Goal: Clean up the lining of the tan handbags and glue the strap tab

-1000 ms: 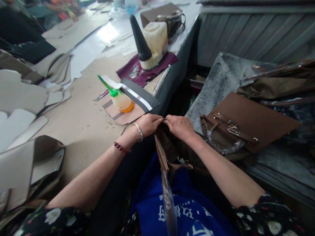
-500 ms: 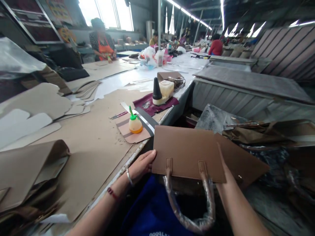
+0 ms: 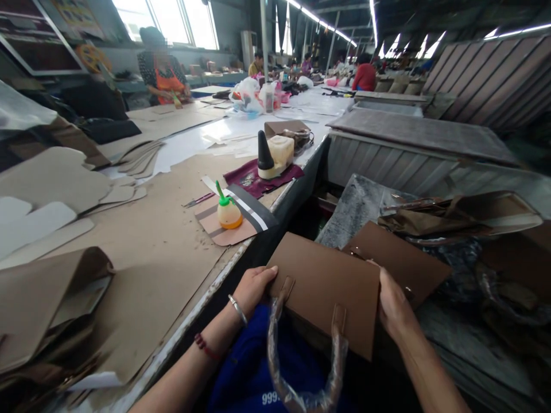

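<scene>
A brown handbag panel (image 3: 327, 281) is held between my two hands above my lap. Its plastic-wrapped handle (image 3: 279, 355) hangs toward me. My left hand (image 3: 253, 289) grips the panel's left edge, thumb on top and the other fingers mostly hidden beneath. At the right edge, my right hand (image 3: 391, 298) closes on the panel, with its fingertips partly hidden. Just beyond that hand lies a second brown panel (image 3: 400, 258) with small metal fittings; whether it is joined to the held one I cannot tell.
Left of me runs a long table (image 3: 159, 252), bearing a green-topped glue bottle (image 3: 228, 212), a black cone (image 3: 264, 155) on a purple cloth (image 3: 241, 178), and a brown bag piece (image 3: 47, 304). More bags (image 3: 465, 218) lie at right. Across the table sits a person in an orange apron (image 3: 167, 83).
The held panel has tilted, its right side dropping toward me. My right hand has come into fuller view at its edge. The whole view has shifted slightly.
</scene>
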`<act>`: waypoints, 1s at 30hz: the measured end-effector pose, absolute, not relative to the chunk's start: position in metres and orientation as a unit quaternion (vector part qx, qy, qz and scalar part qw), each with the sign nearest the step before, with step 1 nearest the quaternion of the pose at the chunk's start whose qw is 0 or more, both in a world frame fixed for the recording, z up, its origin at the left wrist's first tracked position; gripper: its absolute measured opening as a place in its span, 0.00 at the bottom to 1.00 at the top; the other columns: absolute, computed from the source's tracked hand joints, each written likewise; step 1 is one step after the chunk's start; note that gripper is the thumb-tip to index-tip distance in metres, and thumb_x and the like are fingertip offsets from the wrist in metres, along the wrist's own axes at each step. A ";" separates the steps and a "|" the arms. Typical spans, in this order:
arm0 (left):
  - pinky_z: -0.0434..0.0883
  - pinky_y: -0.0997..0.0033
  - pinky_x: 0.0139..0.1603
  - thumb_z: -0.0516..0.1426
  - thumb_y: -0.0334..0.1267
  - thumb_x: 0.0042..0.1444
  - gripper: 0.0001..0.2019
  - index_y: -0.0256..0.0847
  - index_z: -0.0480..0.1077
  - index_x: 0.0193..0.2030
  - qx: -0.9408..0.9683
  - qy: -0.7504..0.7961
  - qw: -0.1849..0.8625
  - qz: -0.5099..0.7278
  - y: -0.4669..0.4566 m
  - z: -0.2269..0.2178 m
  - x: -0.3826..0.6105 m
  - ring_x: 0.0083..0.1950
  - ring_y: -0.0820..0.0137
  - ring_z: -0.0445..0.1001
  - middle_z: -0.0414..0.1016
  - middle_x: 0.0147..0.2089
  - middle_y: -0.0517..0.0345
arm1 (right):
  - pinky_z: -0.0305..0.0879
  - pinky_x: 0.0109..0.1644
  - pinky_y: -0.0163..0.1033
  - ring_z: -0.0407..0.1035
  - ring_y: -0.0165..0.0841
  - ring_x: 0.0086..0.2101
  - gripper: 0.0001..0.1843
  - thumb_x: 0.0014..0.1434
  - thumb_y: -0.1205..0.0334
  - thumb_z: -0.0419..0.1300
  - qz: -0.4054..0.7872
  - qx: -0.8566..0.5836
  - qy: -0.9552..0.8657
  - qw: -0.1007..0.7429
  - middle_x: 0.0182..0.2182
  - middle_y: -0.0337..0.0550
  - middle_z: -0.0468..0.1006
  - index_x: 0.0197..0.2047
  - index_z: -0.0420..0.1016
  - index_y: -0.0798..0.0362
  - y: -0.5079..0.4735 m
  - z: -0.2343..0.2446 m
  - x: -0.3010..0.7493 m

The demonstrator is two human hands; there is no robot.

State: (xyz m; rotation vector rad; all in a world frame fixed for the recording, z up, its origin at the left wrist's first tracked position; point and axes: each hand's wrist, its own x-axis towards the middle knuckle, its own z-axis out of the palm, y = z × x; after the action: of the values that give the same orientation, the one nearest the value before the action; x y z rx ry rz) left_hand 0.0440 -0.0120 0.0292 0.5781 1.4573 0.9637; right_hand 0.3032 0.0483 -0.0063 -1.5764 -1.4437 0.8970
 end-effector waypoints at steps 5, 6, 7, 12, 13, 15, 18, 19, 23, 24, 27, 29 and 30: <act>0.67 0.73 0.21 0.54 0.47 0.46 0.14 0.35 0.65 0.28 0.280 0.587 0.647 0.398 -0.012 0.020 0.073 0.23 0.69 0.69 0.68 0.21 0.59 | 0.51 0.58 0.50 0.52 0.42 0.56 0.33 0.54 0.43 0.47 0.226 -0.627 -0.699 0.259 0.56 0.51 0.60 0.57 0.57 0.56 -0.005 0.047 0.288; 0.67 0.72 0.22 0.52 0.47 0.48 0.14 0.35 0.65 0.29 0.293 0.581 0.647 0.397 -0.011 0.021 0.081 0.23 0.68 0.69 0.69 0.22 0.58 | 0.52 0.57 0.52 0.51 0.43 0.56 0.35 0.53 0.43 0.48 0.201 -0.599 -0.742 0.223 0.56 0.50 0.59 0.58 0.54 0.54 -0.018 0.052 0.277; 0.68 0.72 0.23 0.51 0.46 0.49 0.14 0.35 0.65 0.29 0.316 0.577 0.640 0.396 -0.010 0.022 0.089 0.24 0.68 0.70 0.70 0.23 0.57 | 0.54 0.56 0.54 0.51 0.45 0.56 0.37 0.51 0.44 0.51 0.170 -0.570 -0.781 0.190 0.57 0.50 0.58 0.60 0.51 0.53 -0.030 0.054 0.267; 0.67 0.73 0.32 0.45 0.44 0.56 0.17 0.35 0.68 0.27 0.506 0.589 0.505 0.377 -0.013 0.037 0.128 0.31 0.68 0.71 0.72 0.28 0.54 | 0.62 0.48 0.56 0.55 0.49 0.54 0.33 0.53 0.64 0.49 -0.016 -0.550 -0.828 0.109 0.57 0.55 0.58 0.62 0.44 0.52 -0.056 0.027 0.248; 0.67 0.73 0.35 0.44 0.43 0.57 0.17 0.36 0.69 0.30 0.529 0.576 0.492 0.383 -0.016 0.040 0.134 0.33 0.68 0.71 0.73 0.30 0.54 | 0.62 0.48 0.54 0.55 0.47 0.54 0.32 0.54 0.68 0.46 -0.036 -0.557 -0.823 0.106 0.56 0.56 0.58 0.62 0.44 0.53 -0.054 0.021 0.253; 0.67 0.73 0.38 0.45 0.42 0.58 0.15 0.39 0.68 0.42 0.544 0.537 0.503 0.404 -0.021 0.043 0.144 0.36 0.69 0.72 0.74 0.36 0.56 | 0.63 0.49 0.49 0.56 0.43 0.54 0.29 0.56 0.71 0.41 -0.050 -0.558 -0.822 0.101 0.55 0.55 0.60 0.62 0.44 0.55 -0.046 0.015 0.267; 0.69 0.72 0.38 0.47 0.45 0.57 0.22 0.41 0.54 0.58 0.527 0.530 0.517 0.417 -0.029 0.036 0.143 0.35 0.69 0.73 0.75 0.36 0.57 | 0.65 0.49 0.44 0.59 0.39 0.52 0.27 0.58 0.71 0.40 -0.047 -0.555 -0.824 0.105 0.54 0.53 0.63 0.61 0.46 0.57 -0.032 0.023 0.287; 0.69 0.71 0.39 0.48 0.46 0.56 0.25 0.40 0.51 0.59 0.526 0.553 0.497 0.413 -0.030 0.031 0.137 0.36 0.68 0.73 0.75 0.36 0.56 | 0.66 0.48 0.43 0.61 0.39 0.51 0.26 0.58 0.69 0.41 -0.047 -0.559 -0.820 0.112 0.53 0.53 0.63 0.61 0.47 0.57 -0.028 0.029 0.292; 0.56 0.57 0.58 0.56 0.43 0.50 0.34 0.38 0.46 0.61 0.557 0.668 0.273 0.411 -0.028 0.000 0.094 0.59 0.60 0.57 0.57 0.59 0.44 | 0.68 0.44 0.41 0.66 0.39 0.46 0.23 0.60 0.62 0.44 -0.049 -0.578 -0.798 0.166 0.51 0.49 0.67 0.58 0.54 0.56 -0.020 0.060 0.303; 0.52 0.54 0.59 0.58 0.42 0.47 0.37 0.37 0.44 0.61 0.553 0.690 0.240 0.401 -0.027 -0.008 0.082 0.62 0.58 0.51 0.51 0.62 0.43 | 0.68 0.44 0.41 0.67 0.39 0.46 0.22 0.60 0.60 0.44 -0.046 -0.578 -0.794 0.183 0.51 0.49 0.68 0.57 0.56 0.55 -0.020 0.067 0.304; 0.58 0.54 0.55 0.59 0.40 0.44 0.41 0.37 0.42 0.62 0.505 0.722 0.322 0.348 -0.023 -0.025 0.055 0.58 0.57 0.59 0.58 0.58 0.41 | 0.67 0.46 0.42 0.67 0.40 0.46 0.22 0.60 0.58 0.44 -0.019 -0.569 -0.787 0.236 0.49 0.47 0.70 0.56 0.60 0.53 -0.026 0.088 0.304; 0.64 0.60 0.51 0.57 0.39 0.46 0.33 0.38 0.51 0.60 0.481 0.698 0.414 0.333 -0.023 -0.025 0.044 0.50 0.60 0.67 0.68 0.50 0.48 | 0.66 0.47 0.42 0.68 0.40 0.44 0.21 0.59 0.57 0.46 0.012 -0.561 -0.782 0.272 0.47 0.46 0.71 0.54 0.62 0.51 -0.032 0.101 0.303; 0.65 0.62 0.50 0.56 0.39 0.47 0.28 0.39 0.56 0.57 0.483 0.679 0.438 0.337 -0.024 -0.020 0.040 0.48 0.62 0.69 0.71 0.48 0.51 | 0.66 0.48 0.42 0.69 0.39 0.43 0.20 0.58 0.57 0.48 0.033 -0.558 -0.778 0.286 0.46 0.46 0.72 0.53 0.64 0.50 -0.034 0.106 0.302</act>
State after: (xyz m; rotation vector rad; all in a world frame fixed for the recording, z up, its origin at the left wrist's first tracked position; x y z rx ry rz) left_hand 0.0401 -0.0238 -0.0203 1.2006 1.6893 0.8384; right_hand 0.3020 -0.0340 0.1065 -1.4923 -2.0791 0.0887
